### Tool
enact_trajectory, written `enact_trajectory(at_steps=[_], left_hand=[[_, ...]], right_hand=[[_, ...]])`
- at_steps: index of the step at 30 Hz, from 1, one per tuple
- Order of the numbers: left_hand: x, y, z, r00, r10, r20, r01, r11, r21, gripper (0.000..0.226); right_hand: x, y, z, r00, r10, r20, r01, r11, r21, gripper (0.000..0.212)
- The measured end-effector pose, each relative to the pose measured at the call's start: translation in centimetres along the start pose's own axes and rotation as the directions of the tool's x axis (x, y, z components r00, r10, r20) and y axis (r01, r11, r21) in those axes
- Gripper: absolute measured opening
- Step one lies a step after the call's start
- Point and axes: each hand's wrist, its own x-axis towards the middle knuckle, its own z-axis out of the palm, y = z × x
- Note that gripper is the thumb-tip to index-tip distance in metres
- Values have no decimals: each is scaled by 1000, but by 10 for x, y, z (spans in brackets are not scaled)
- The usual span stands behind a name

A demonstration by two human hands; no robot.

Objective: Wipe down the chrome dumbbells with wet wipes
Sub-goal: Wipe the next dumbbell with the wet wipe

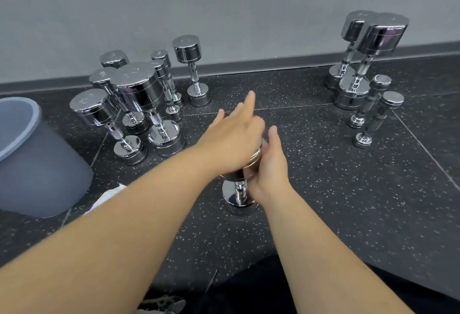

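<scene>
Pretty even, soft indoor light, no harsh shadows. The chrome dumbbells (139,94) throw bright glare streaks. The left hand (231,137) looks motion-blurred, and the wide lens bends the baseboard (249,66) near the edges.

left hand (231,139) and right hand (271,164) bare, forearms bare too; black trousers (249,288), grey shoe (161,304) at bottom edge
</scene>
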Motion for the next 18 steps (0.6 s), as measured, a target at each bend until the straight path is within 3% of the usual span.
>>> enact_trajectory(at_steps=[1,2,4,5,6,8,10,11,13,14,16,18], left_hand=[[-2,2,-5,999,-50,-9,46,967,-252,56],[-5,2,-11,995,-84,-45,51,866,-497,57],[-18,-1,-20,980,-125,-156,-26,691,-723,71],[-25,-6,-23,969,-143,-202,-61,654,-754,77],[-34,-12,-23,958,-163,-237,-80,642,-763,79],[-46,-26,-15,953,-203,-224,-37,659,-752,78],[-61,-39,-2,964,-220,-150,39,674,-738,68],[-69,-44,5,967,-221,-125,63,686,-725,63],[-79,-49,15,973,-206,-102,74,702,-708,61],[-80,-49,18,975,-197,-105,66,703,-709,62],[-82,-50,20,974,-189,-121,49,708,-705,62],[-80,-54,19,974,-192,-121,52,708,-704,61]], right_hand=[[-3,-2,1,1000,-12,7,12,1000,-21,54],[-4,-6,3,999,-36,17,37,998,-53,51],[-11,-18,9,984,-166,69,174,976,-133,39],[-18,-27,14,954,-272,126,296,920,-255,34],[-25,-33,18,910,-359,209,415,803,-429,32],[-33,-36,18,835,-386,392,534,394,-748,29],[-41,-31,12,815,-376,441,490,40,-871,23],[-45,-30,9,808,-421,412,437,-40,-898,24],[-51,-34,9,791,-518,325,322,-99,-941,30],[-51,-35,10,798,-505,328,284,-165,-944,35],[-56,-29,13,831,-324,451,317,-390,-864,45],[-60,-23,10,841,-187,508,378,-469,-799,49]])
